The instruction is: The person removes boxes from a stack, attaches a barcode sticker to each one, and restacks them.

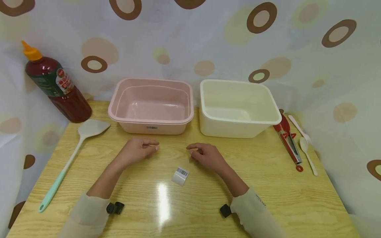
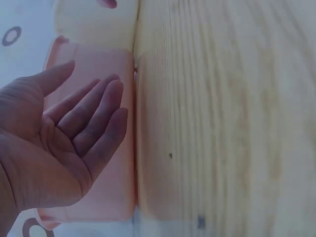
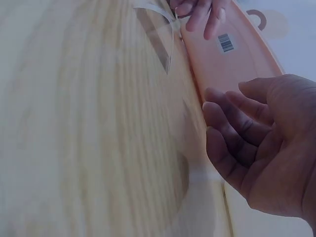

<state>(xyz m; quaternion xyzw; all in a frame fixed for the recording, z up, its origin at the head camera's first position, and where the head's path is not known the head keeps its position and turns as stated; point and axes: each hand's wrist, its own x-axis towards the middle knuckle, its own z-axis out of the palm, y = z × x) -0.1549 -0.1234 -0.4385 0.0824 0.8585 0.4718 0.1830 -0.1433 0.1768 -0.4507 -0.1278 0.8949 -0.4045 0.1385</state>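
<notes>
My left hand (image 1: 139, 150) is in front of the pink basin (image 1: 151, 129), its fingers loosely bent and nothing in them. Across from it, my right hand (image 1: 206, 155) is near the cream bin (image 1: 229, 129), also holding nothing, with the fingers relaxed. Both hands point inward, with a gap between their fingertips. A small white label with a barcode (image 1: 180, 176) lies on the wooden table between the forearms. In the left wrist view, the palm and slack fingers of the left hand (image 2: 69, 133) show against the pink basin's side.
A sauce bottle (image 1: 59, 86) with an orange cap stands at the back left. Before it lies a spatula (image 1: 71, 158) with a mint handle. To the right are red-handled tongs (image 1: 288, 140), a pale fork (image 1: 299, 129) and a pale spoon (image 1: 308, 155). A patterned curtain (image 1: 178, 43) hangs behind.
</notes>
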